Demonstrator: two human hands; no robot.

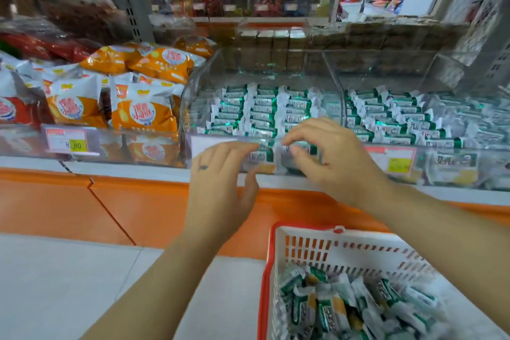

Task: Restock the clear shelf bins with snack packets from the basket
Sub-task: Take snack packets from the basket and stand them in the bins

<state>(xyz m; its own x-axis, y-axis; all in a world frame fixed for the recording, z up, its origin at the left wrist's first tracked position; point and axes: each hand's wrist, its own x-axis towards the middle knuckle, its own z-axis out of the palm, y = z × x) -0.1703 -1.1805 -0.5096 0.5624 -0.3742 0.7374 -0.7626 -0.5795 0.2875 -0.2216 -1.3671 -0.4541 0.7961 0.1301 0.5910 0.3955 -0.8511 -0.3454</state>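
While both hands are at the front lip of the clear bin (193,96), the basket (345,252), white with a red rim, sits low right under the right forearm, holding a loose heap of green-and-white snack packets (331,306). Left hand (220,174): fingers straight and together, tips resting on a front-row packet (262,153), thumb apart below. Right hand (331,157): fingers curled, forefinger and thumb close over a neighbouring packet; cannot tell whether they pinch it. Bin holds neat stocked rows (262,110) of the same packets. Second bin (414,124) to its right, filled alike. Orange snack bags (143,110) on the shelf to the left, price label (70,142) below them.
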